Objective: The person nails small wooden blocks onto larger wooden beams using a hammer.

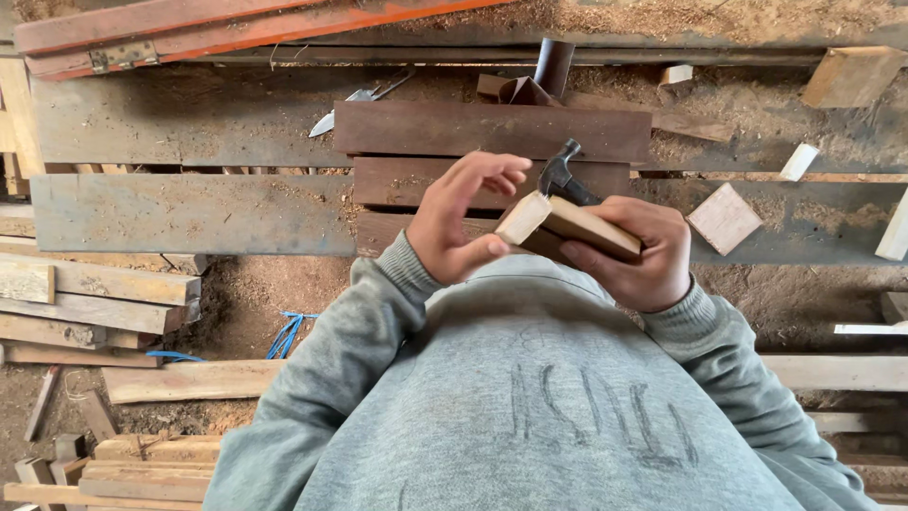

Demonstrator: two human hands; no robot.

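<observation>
Head view: a pale wooden block [567, 225] is being held in the closed grip of the right hand [636, 254], together with a hammer [564, 174] whose dark head is showing just above that grip. The left hand [461, 220] is being kept half open, its thumb touching the block's near end, with dark planks [492, 131] lying beyond both grips.

Hammer [560, 176] handle hidden behind wood block [567, 227].
</observation>
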